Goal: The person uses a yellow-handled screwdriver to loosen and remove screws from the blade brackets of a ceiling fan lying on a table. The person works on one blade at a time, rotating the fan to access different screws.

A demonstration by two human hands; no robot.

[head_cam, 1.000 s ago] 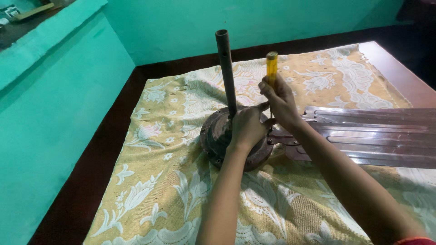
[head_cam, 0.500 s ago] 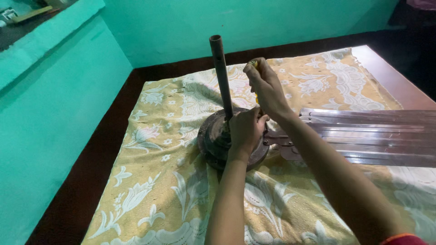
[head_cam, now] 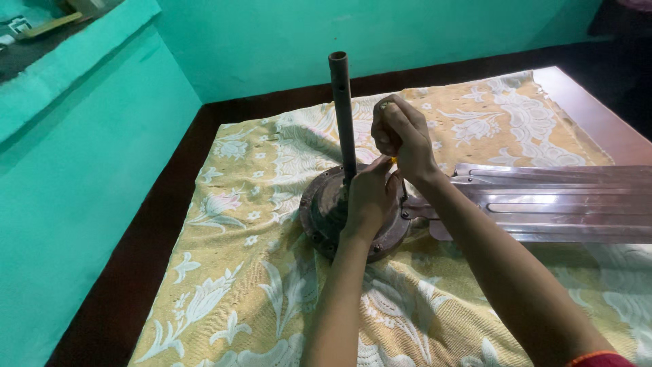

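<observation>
Round, dark brown metal fan motor housing point(head_cam: 329, 211) sits near frame centre on a yellow-and-white floral cloth point(head_cam: 238, 272), w/ a dark metal rod point(head_cam: 341, 109) standing upright from its middle, pointing to 12 o'clock. Left hand point(head_cam: 369, 197) lies on top of the housing at the rod's base, fingers curled and pressed down on the metal; can't tell if it grips anything beyond the housing itself. Right hand point(head_cam: 401, 139) is just above, at about 1 o'clock from the left hand, closed in a fist round a screwdriver w/ yellow handle point(head_cam: 393, 160); only a sliver of yellow shows under the fingers, and a thin dark shaft runs down toward the housing's 3 o'clock rim. Long silver metal fan blades point(head_cam: 564, 204) stretch flat from that rim out to 3 o'clock, across the cloth to the frame edge. Teal painted walls point(head_cam: 102, 177) stand at 9 and 12 o'clock, w/ a dark brown floor strip point(head_cam: 142, 272) between them and the cloth.
</observation>
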